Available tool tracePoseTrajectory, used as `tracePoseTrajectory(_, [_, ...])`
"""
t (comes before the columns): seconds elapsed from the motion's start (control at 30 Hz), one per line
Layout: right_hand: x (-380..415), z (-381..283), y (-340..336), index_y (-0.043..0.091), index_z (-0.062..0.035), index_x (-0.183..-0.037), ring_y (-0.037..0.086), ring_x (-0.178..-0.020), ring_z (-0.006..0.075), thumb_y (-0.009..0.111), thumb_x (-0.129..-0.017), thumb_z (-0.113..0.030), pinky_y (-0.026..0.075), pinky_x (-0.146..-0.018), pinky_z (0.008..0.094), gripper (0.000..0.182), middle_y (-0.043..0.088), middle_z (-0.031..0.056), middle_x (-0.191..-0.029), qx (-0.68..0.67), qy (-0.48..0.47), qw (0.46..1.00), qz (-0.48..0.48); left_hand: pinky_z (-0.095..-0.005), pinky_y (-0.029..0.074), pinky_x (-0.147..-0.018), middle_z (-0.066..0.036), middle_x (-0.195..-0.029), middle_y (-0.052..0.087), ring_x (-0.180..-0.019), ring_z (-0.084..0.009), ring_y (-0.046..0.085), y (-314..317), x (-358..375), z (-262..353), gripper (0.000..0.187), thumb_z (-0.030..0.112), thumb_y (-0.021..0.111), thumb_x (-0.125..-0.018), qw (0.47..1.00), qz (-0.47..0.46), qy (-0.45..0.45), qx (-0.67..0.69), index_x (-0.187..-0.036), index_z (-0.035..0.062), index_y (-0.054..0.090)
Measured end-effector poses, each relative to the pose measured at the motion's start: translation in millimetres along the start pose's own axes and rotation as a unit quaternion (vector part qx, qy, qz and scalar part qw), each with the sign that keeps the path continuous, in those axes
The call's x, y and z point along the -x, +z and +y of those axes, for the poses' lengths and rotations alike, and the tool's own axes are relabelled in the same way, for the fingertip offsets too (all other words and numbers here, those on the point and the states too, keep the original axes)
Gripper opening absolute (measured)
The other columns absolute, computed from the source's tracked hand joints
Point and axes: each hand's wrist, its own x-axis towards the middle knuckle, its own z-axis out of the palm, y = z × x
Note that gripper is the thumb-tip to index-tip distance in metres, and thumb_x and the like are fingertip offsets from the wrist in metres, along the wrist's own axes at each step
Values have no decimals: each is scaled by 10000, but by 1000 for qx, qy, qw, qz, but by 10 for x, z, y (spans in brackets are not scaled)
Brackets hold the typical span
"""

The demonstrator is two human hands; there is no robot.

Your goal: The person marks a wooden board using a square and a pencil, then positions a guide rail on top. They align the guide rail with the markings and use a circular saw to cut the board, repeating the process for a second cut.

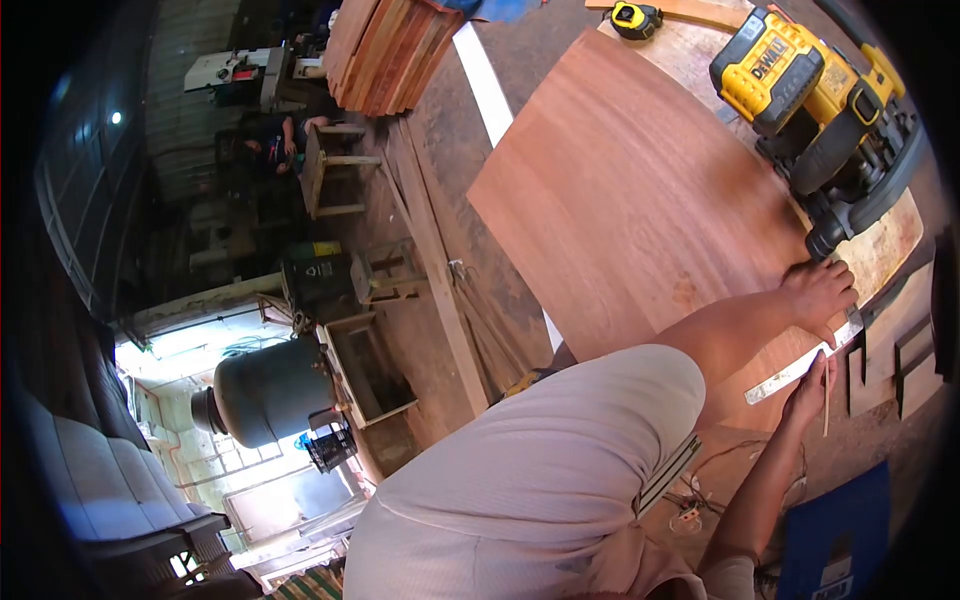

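A metal square (790, 376) lies at the near right corner of a large reddish-brown wooden panel (620, 190). My left hand (822, 293) reaches across the panel, its fingers curled at the edge and its thumb down on the end of the square. Close below it, my right hand (812, 388) is closed around a thin pencil (826, 410), up against the square's blade. A yellow and black DeWalt circular saw (830, 110) rests on the panel's right side, just beyond my left hand.
A yellow tape measure (636, 20) sits at the far end of the work surface. Stacked boards (390, 50) stand at the back, and long planks (430, 250) lie on the floor. A seated person (285, 140) is in the background. A blue panel (838, 530) lies at the lower right.
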Motion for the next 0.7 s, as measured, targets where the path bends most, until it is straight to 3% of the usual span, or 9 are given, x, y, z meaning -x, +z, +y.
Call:
tracePoseTrajectory(0.5, [33, 48, 15, 493, 11, -1284, 570, -1098, 178, 624, -951, -219, 448, -952, 307, 425, 591, 121, -1198, 4, -27, 1000, 2, -414, 324, -991, -88, -1122, 545, -1160, -265, 448, -14, 3, -1, 778, 617, 770, -562, 1000, -10, 3, -13, -1107, 90, 593])
tracePoseTrajectory(0.7, [91, 187, -188, 483, 34, -1301, 594, -1012, 158, 485, -1015, -299, 471, -860, 279, 439, 609, 109, -1148, -21, -6, 1000, 16, -419, 324, -993, -92, -1125, 553, -1171, -270, 442, -27, -3, 13, 778, 623, 772, -559, 1000, -10, 0, -16, -1105, 95, 604])
